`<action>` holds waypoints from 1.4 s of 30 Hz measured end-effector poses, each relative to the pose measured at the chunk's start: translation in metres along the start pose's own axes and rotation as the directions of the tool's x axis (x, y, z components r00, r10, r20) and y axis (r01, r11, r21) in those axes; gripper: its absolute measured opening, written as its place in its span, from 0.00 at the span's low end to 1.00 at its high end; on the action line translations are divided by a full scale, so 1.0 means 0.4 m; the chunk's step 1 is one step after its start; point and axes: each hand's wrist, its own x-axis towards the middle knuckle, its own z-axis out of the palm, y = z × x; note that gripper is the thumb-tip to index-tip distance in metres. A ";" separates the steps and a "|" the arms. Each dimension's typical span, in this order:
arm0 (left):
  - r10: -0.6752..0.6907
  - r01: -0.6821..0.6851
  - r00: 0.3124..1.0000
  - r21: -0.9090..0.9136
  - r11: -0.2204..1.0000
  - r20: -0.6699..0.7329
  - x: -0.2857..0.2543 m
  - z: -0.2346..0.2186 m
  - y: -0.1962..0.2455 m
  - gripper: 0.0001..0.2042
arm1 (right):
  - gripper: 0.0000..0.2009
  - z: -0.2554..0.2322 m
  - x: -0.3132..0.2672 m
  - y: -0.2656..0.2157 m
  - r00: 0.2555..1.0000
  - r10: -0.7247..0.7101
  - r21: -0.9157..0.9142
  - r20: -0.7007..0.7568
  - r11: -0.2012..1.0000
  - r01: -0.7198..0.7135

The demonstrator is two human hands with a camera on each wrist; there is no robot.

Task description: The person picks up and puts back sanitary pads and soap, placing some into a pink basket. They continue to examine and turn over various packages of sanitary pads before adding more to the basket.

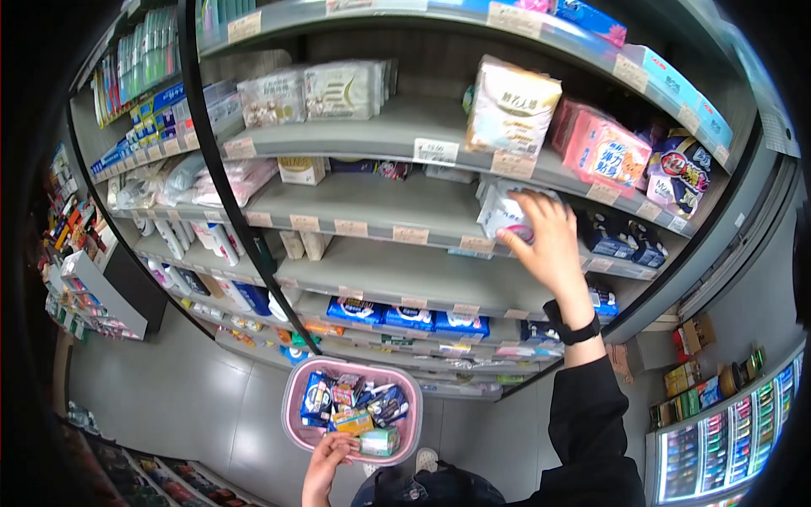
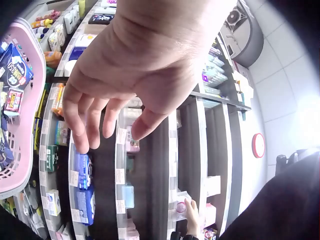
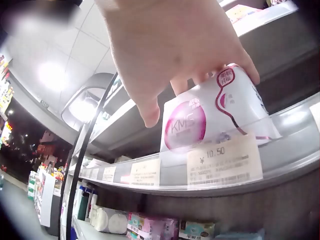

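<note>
My right hand (image 1: 547, 241) rests over a white and pink package (image 1: 510, 211) on the middle shelf, beneath the tall beige package. The right wrist view has the hand (image 3: 175, 50) above and behind this package (image 3: 210, 112), fingertips at its top and back, thumb beside its left end; the far fingertips are hidden. My left hand (image 1: 331, 460) is at the near edge of the pink basket (image 1: 291, 414), close to a green package (image 1: 379, 440); the left wrist view shows its fingers loosely bent, holding nothing (image 2: 135, 65).
The basket holds several packages and stands below the shelves. Pink packages (image 1: 610, 156) stand right of the tall beige package (image 1: 513, 106). A black upright post (image 1: 221, 169) divides the shelving. Blue packs (image 1: 355, 310) lie lower down; a lit display (image 1: 735, 431) is at far right.
</note>
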 end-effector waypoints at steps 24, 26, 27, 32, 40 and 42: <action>-0.135 0.044 0.990 0.832 0.553 0.038 0.450 -0.418 -0.476 0.44 | 0.10 -0.025 -0.744 -0.380 0.534 0.513 0.373 0.672 0.388 -0.843; -0.116 0.032 0.993 0.889 0.456 0.024 0.484 -0.409 -0.514 0.44 | 0.09 -0.039 -0.814 -0.420 0.483 0.545 0.379 0.685 0.300 -0.875; -0.120 0.027 0.992 0.891 0.453 0.032 0.496 -0.411 -0.528 0.44 | 0.09 -0.045 -0.841 -0.436 0.440 0.563 0.391 0.699 0.214 -0.895; -0.068 -0.013 0.995 0.793 0.609 0.068 0.540 -0.419 -0.555 0.40 | 0.10 -0.078 -0.927 -0.494 0.303 0.636 0.350 0.710 0.055 -0.935; -0.167 -0.110 0.970 0.935 0.337 0.174 0.498 -0.387 -0.473 0.38 | 0.10 -0.065 -0.952 -0.536 0.268 0.640 0.350 0.721 -0.003 -0.937; -0.196 -0.019 0.978 0.961 0.277 0.076 0.475 -0.353 -0.423 0.36 | 0.10 -0.057 -0.928 -0.542 0.277 0.591 0.334 0.758 0.012 -0.942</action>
